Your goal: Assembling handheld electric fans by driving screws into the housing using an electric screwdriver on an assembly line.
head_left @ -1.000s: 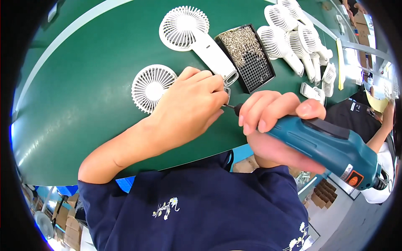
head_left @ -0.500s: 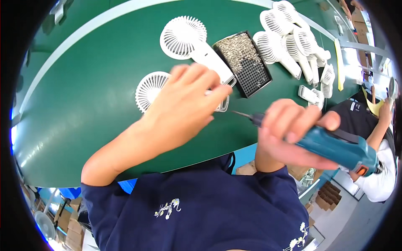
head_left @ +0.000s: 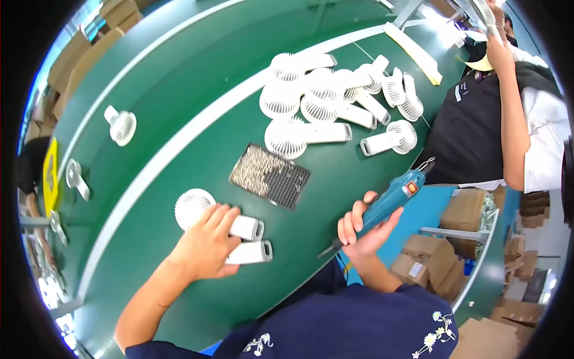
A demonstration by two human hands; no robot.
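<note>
My left hand (head_left: pixel 203 245) lies over two white handheld fans side by side, its fingers curled round the farther fan (head_left: pixel 192 206). The handle of the nearer fan (head_left: pixel 251 252) sticks out beside my thumb, while its head is hidden under the hand. In my right hand (head_left: pixel 366 234) is a teal electric screwdriver (head_left: pixel 391 196), held well away from the fans with its thin bit pointing down to the left. Just beyond the two fans lies a black perforated tray (head_left: pixel 291 184), partly covered with small screws.
Several white handheld fans (head_left: pixel 323 133) are heaped beyond the tray on the green table (head_left: pixel 179 143). More fans (head_left: pixel 122 127) lie across the white strip at the far left. At the right stands a person in a dark apron (head_left: pixel 463 128). Cardboard boxes (head_left: pixel 427 260) sit below the table edge.
The view has turned toward the right. My right hand has drawn the screwdriver away from the fans and tilted its rear end upward. The left hand stays on the two fans.
</note>
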